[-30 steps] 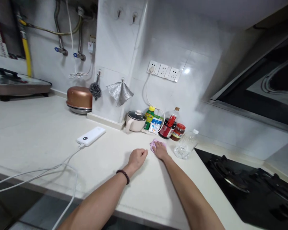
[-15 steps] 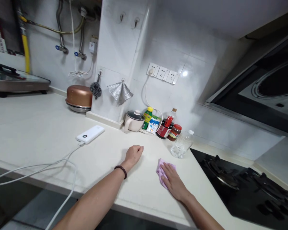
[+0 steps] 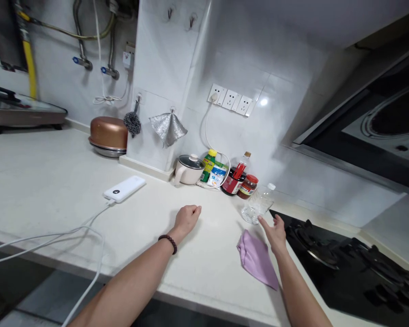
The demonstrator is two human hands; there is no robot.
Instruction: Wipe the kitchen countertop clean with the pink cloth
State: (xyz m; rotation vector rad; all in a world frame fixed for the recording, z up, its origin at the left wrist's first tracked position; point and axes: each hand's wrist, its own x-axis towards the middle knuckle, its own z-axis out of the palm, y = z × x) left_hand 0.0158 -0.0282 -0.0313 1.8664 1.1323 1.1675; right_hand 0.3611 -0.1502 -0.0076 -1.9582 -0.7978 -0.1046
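Right hand [image 3: 276,235] has left soft pale-purple cloth [image 3: 258,261] and moved to clear plastic bottle with white cap [image 3: 258,204]; thumb and fingers spread wide, contact unclear. Cloth, shifted rightward, lies flat on near right of cream countertop [image 3: 207,272]. Left hand [image 3: 187,221] curled into tight fist, farther left; contents cannot be told.

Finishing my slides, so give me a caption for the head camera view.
Right hand open near a clear bottle, purple cloth on the counter, left hand closed.
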